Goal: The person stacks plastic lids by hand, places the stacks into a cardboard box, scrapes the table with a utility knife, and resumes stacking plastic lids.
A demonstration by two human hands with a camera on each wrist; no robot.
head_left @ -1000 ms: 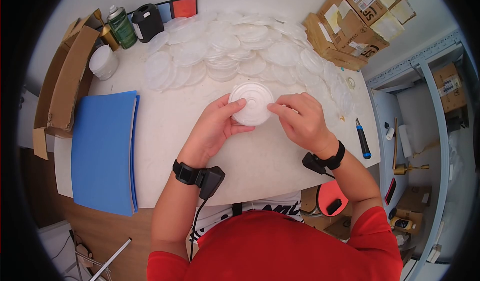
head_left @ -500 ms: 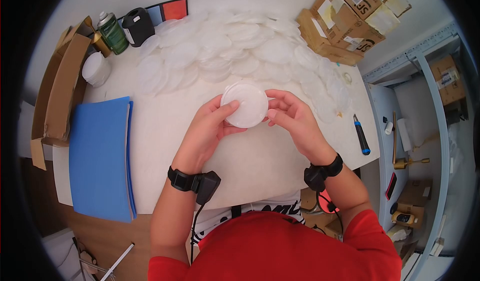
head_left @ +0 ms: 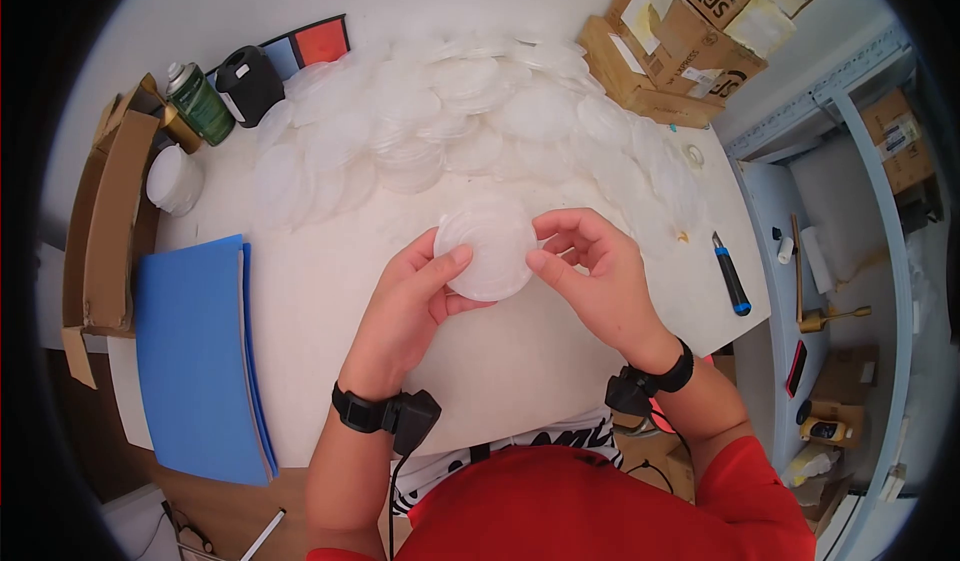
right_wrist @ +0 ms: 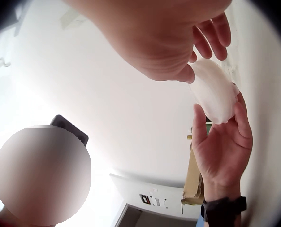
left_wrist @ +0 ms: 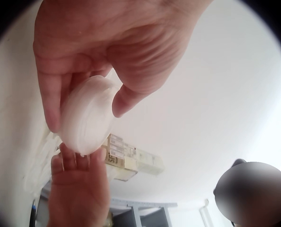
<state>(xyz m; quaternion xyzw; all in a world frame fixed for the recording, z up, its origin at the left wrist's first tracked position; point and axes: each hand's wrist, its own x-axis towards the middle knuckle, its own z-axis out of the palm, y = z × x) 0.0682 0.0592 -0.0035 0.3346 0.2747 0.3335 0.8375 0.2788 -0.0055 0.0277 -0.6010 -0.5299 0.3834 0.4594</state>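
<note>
In the head view, a short stack of translucent white round plastic lids (head_left: 487, 246) is held above the middle of the table. My left hand (head_left: 408, 286) grips its left side, the thumb on the top face and fingers beneath. At the opposite rim, my right hand (head_left: 600, 279) has its thumb and forefinger against the edge, the other fingers loosely bent. Seen from the left wrist, the lids (left_wrist: 86, 116) stand tilted between both hands. The right wrist view shows the right thumb at the rim of the same lids (right_wrist: 213, 92).
Many similar lids (head_left: 400, 126) lie heaped along the back of the table. Blue folders (head_left: 195, 356), a long cardboard box (head_left: 115, 226) and a white round stack (head_left: 175, 181) are at left. A utility knife (head_left: 732, 276) lies at right, below cardboard boxes (head_left: 680, 51).
My right hand has turned from a pinch at the rim to a wider hold with its fingers opened out. The lids stay in the left hand; the head view has shifted slightly.
</note>
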